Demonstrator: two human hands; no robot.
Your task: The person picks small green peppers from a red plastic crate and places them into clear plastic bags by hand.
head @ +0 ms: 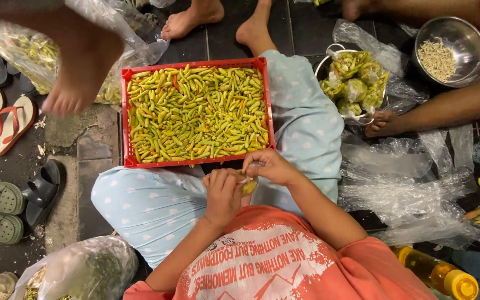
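1. A small yellowish-green chili pepper (248,185) is gripped between both hands, just below the red rectangular plastic crate (195,113) full of green and yellow chilies.
2. The left hand (223,195) is closed around the pepper from below, with the fingers curled.
3. The right hand (269,166) is bent at the wrist, and its fingertips are pinched on the upper end of the pepper, close to the crate's near edge.
4. The pepper could probably slip down onto the light blue dotted trousers (156,203) if the pinch is loosened.
5. Chili juice could perhaps be pressed out onto the bare fingers if the pepper is squeezed too hard.
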